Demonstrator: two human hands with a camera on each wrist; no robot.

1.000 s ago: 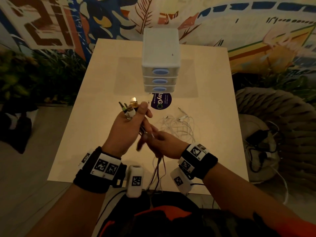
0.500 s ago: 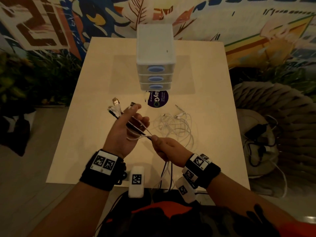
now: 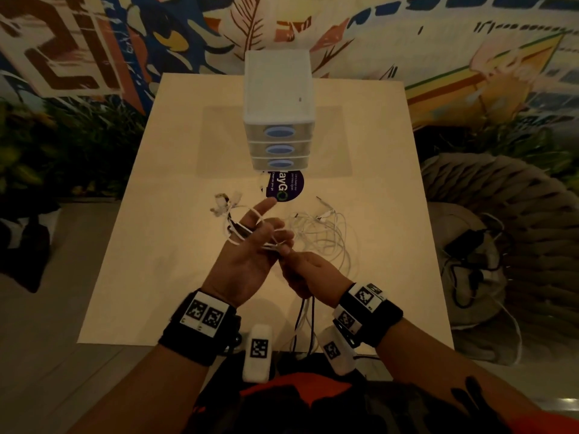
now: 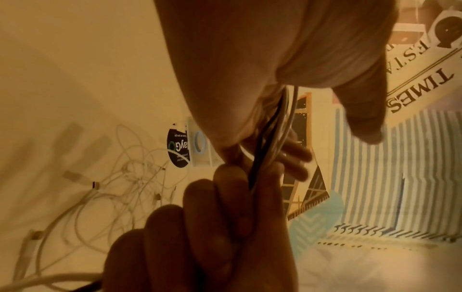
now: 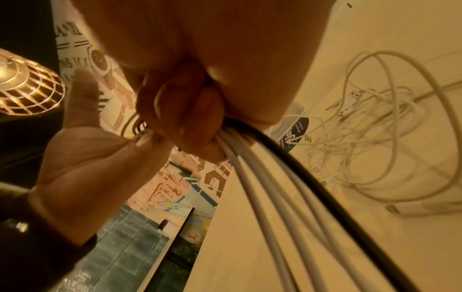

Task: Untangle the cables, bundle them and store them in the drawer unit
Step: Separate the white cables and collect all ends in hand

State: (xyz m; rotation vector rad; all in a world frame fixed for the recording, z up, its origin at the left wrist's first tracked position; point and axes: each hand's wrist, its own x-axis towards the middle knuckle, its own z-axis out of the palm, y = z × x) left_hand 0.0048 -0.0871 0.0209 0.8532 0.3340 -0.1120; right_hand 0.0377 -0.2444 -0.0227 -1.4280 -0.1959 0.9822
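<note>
Right, writing first: a dark round sticker [image 3: 284, 187] lies on the pale worktop [image 3: 163, 245] just in front of the drawer unit [image 3: 278, 120], and "ayG" with a green ring is all that reads clearly (the small print is too fine). Across the room, the left wrist view catches a wall poster [image 4: 425, 83] with "TIMES" upside down. Murals cover the wall behind the unit, whose three blue-handled drawers are shut. The left hand [image 3: 247, 261] is palm up, fingers spread, with a bundle of cables [image 3: 242, 227] looped round them, plugs sticking out beyond. The right hand [image 3: 308, 274] has a closed grip on the bundle's white and black strands, which hang over the near edge. A loose white cable tangle [image 3: 326, 236] lies on the worktop to the right.
</note>
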